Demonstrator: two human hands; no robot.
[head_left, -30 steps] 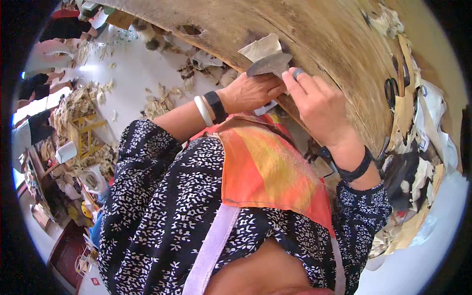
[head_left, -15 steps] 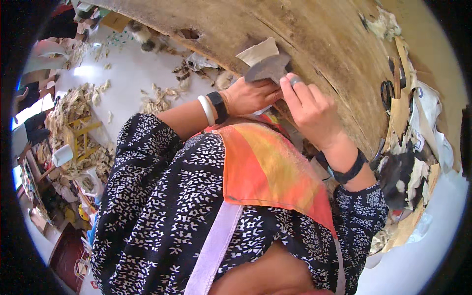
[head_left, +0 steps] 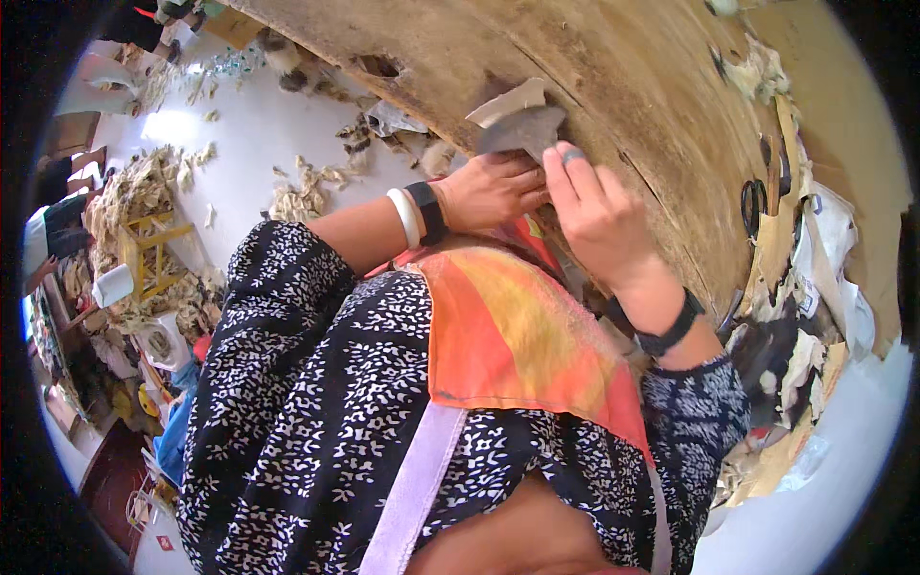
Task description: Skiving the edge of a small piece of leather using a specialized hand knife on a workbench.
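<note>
A dark grey curved scrap (head_left: 525, 132), which looks like fur or hide, lies at the edge of the worn wooden table (head_left: 613, 67). Behind it shows a pale strip (head_left: 508, 100), against or just beyond the grey scrap. My left hand (head_left: 491, 196) curls its fingers round the near edge of the grey scrap from below. My right hand (head_left: 606, 216) is closed in a pinch at the scrap's right corner, with a grey band (head_left: 572, 155) on one finger. Anything thin between those fingertips is too small to make out.
Black-handled scissors (head_left: 754, 203) hang or lie at the table's right side, near paper and hide scraps (head_left: 805, 369). Pale fur scraps (head_left: 305, 192) litter the white floor. A yellow stool (head_left: 153, 254) stands at left among heaped fur. The table has a hole (head_left: 379, 65).
The pale strip shows less above the grey scrap, which has tilted slightly. My hands stay almost in place, the right one still pinching. The whole view has shifted slightly.
</note>
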